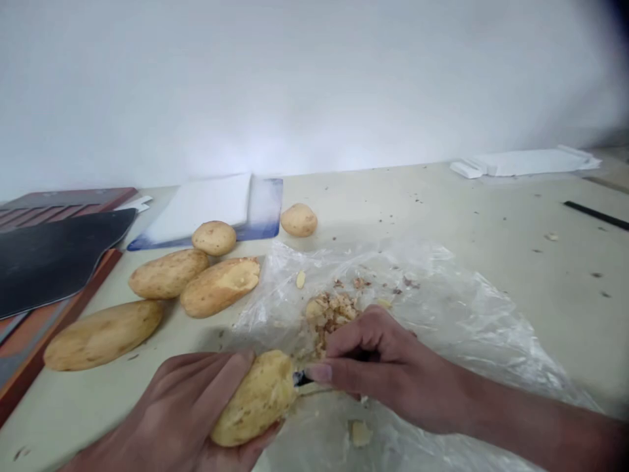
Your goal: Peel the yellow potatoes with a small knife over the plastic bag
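Observation:
My left hand [181, 410] is wrapped round a peeled-looking yellow potato [255, 401], holding it tilted over the edge of a clear plastic sheet [457, 328]. My right hand [373, 367] is closed on a small black tool [302, 378] whose tip touches the potato's right end. Most of that tool is hidden by the fingers, so its exact kind cannot be made out. Behind my right hand a heap of brown peelings [334, 313] lies on the plastic, with a pale potato scrap [360, 432] nearer to me.
Several unpeeled potatoes [105, 333] lie at the left, one partly peeled potato [221, 286] among them. Another potato [299, 220] sits farther back. A white pad [199, 206] rests on a blue-edged sheet. White folded packaging [535, 160] and a black strip [597, 215] are at the right.

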Demonstrator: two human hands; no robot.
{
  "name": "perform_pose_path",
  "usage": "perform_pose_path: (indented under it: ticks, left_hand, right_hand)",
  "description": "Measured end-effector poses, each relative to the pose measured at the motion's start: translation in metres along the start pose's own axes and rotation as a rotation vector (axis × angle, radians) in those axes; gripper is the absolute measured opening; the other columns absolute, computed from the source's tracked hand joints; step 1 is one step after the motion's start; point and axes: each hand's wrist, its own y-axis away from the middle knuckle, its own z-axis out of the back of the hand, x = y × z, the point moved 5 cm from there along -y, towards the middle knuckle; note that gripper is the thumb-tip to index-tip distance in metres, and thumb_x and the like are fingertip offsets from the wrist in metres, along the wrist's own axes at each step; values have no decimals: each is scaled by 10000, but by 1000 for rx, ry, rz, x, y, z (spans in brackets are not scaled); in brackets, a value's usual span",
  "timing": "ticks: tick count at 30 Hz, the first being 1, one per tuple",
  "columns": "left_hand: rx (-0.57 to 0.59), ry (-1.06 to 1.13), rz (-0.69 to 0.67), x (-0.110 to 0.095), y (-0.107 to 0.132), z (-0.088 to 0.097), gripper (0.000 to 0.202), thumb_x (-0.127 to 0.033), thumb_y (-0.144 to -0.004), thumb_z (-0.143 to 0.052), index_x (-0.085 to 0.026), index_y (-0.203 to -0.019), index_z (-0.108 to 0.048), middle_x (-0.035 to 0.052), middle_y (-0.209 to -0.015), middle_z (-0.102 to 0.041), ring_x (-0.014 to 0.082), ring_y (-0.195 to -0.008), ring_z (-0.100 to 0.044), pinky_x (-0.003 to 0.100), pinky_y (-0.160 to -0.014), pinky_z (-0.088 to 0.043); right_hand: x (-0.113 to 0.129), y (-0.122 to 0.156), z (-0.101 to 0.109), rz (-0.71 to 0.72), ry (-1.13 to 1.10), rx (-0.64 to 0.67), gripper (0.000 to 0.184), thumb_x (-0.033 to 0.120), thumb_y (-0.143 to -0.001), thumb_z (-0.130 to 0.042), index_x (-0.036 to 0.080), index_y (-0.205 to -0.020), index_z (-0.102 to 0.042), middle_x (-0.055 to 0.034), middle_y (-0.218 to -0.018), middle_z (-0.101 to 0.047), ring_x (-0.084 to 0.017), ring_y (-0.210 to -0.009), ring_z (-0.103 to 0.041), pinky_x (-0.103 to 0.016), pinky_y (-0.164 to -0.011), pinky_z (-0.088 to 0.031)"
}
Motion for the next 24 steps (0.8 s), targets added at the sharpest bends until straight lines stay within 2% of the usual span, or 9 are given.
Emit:
perform_pose_path:
  ticks: [2,4,7,9,11,15,21,24]
  left_hand:
    - [-8,-27,-15,0,1,0,339,-502,-921,-580,-175,-998,-533,-13,-664,-688,195,-520,-701,290,-432,-566]
    - [1,-32,-16,1,1,0,374,-532,-930,-559,-169,-1020,-543,-2,-688,-719,193,-517,-703,294,-443,-578]
    - [29,-12,-2,0,-1,0,324,-522,-944,-534,-201,-987,-528,-5,-687,-730,200,-516,-703,307,-422,-564]
    - [1,-41,4,-1,-1,1,322,-502,-951,-519,-188,-1021,-536,8,-711,-743,207,-547,-719,314,-460,-584]
    - [-32,-58,-5,-1,0,2,304,-473,-950,-519,-183,-1041,-536,10,-716,-741,201,-561,-723,305,-496,-598]
    - [-38,-28,-10,1,2,0,275,-445,-943,-534,-196,-1060,-528,-4,-689,-713,215,-562,-713,322,-480,-590]
    - [12,65,10,1,-1,-1,235,-458,-926,-573,-244,-953,-481,-63,-570,-568,182,-456,-628,300,-364,-495]
    - [13,58,2,0,-5,0,217,-420,-935,-566,-262,-870,-432,-76,-544,-526,177,-460,-632,291,-368,-493]
  right_hand:
    - [1,-1,-4,-18,-33,49,413,289,-925,-669,176,-594,-449,74,-540,-324,-65,-503,-289,-218,-427,-215]
    - [3,-3,-5,-4,81,42,428,275,-921,-676,173,-586,-431,78,-526,-320,-57,-495,-293,-198,-433,-238]
    - [8,-3,0,47,258,-62,460,233,-926,-648,164,-562,-376,80,-512,-288,-48,-488,-277,-189,-455,-248]
    - [10,-1,4,71,323,-134,453,201,-921,-628,160,-551,-369,79,-512,-272,-47,-488,-269,-198,-456,-233]
    - [9,0,2,59,260,-107,444,200,-919,-627,163,-553,-379,79,-522,-260,-50,-494,-264,-201,-443,-218]
    - [8,-3,-7,42,67,5,447,292,-924,-662,172,-570,-416,82,-522,-286,-55,-492,-281,-198,-425,-225]
    - [7,-4,7,36,232,-164,445,220,-913,-637,165,-552,-382,73,-524,-291,-56,-503,-285,-224,-457,-218]
    - [6,-3,2,-2,53,-65,426,316,-947,-617,177,-594,-425,66,-570,-313,-69,-528,-288,-238,-456,-213]
